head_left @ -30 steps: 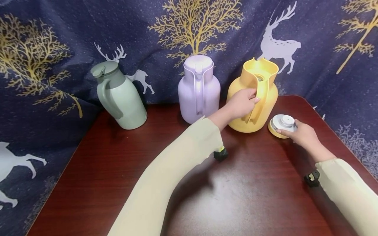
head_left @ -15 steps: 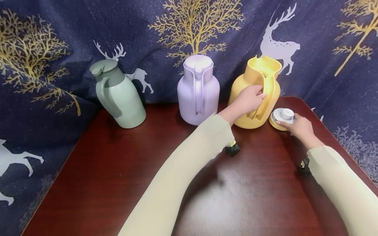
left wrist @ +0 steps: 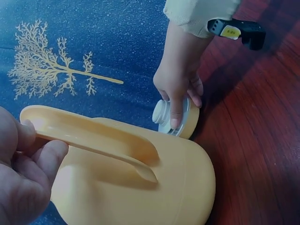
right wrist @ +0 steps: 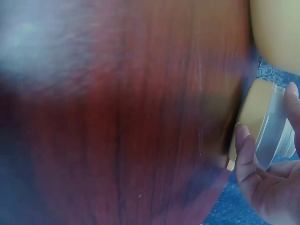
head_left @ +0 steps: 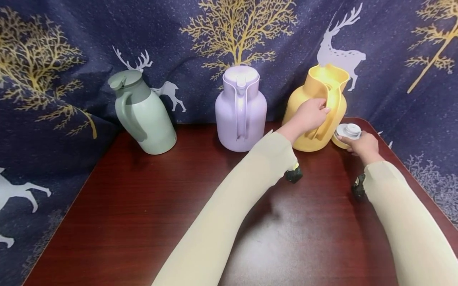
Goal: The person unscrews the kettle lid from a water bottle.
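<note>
A yellow thermos jug (head_left: 300, 101) without its lid stands at the back right of the table, its handle toward me. My left hand (head_left: 310, 115) grips that handle near its top; in the left wrist view the thumb and fingers (left wrist: 51, 159) pinch the handle's edge. Right of the jug lies its lid (head_left: 350, 131), upside down, with the grey-white stopper upward and the yellow cap below. The right hand (head_left: 365, 146) holds the lid by its side, fingers curled round the rim. In the right wrist view the lid (right wrist: 255, 110) sits right at the tabletop.
A lilac thermos jug (head_left: 240, 111) with its lid on stands left of the yellow one. Farther left is a green thermos jug (head_left: 150, 123), also lidded. Behind the dark red table (head_left: 118, 214) hangs a blue cloth (head_left: 171, 24) with trees and deer.
The yellow jug has shifted back and to the right with my left hand on its handle. My right hand and the lid have moved farther back and slightly right.
</note>
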{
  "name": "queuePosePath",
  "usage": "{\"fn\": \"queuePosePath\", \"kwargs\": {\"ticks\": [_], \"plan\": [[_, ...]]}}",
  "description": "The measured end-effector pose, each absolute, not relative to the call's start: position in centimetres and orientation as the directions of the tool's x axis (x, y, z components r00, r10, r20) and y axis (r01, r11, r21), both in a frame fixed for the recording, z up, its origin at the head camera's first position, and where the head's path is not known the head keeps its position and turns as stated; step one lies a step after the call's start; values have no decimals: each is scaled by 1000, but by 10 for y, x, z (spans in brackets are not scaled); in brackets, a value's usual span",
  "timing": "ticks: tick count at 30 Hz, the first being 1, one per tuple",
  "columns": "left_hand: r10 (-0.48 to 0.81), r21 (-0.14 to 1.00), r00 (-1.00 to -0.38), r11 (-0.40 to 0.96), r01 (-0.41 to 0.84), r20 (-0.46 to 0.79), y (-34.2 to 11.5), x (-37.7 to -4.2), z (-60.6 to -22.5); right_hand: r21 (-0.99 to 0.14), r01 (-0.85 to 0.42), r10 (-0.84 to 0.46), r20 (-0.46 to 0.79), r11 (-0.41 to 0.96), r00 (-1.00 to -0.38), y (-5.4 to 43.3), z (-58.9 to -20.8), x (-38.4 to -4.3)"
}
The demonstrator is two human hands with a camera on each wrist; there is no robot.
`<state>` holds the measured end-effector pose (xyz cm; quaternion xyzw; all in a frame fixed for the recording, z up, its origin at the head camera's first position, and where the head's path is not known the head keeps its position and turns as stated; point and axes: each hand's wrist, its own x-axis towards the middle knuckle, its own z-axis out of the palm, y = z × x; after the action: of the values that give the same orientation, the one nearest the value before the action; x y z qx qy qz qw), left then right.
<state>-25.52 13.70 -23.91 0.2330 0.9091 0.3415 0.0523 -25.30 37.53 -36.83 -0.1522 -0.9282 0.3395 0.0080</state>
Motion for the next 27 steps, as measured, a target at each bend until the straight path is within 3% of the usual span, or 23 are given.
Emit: {"fn": "queuePosePath", "kwargs": {"ticks": [15,19,27], "plan": [[416,678,-900,624,388,131,158,-265,-241,-742,286,312,-109,606,-944,381,-372,-293],[398,702,-905,602,381,150,166,-263,-244,-745,288,305,-119,601,-945,382,-373,-295],[394,696,-905,604,389,163,180,-257,-246,-674,254,324,-22,694,-946,383,-378,-295]]}}
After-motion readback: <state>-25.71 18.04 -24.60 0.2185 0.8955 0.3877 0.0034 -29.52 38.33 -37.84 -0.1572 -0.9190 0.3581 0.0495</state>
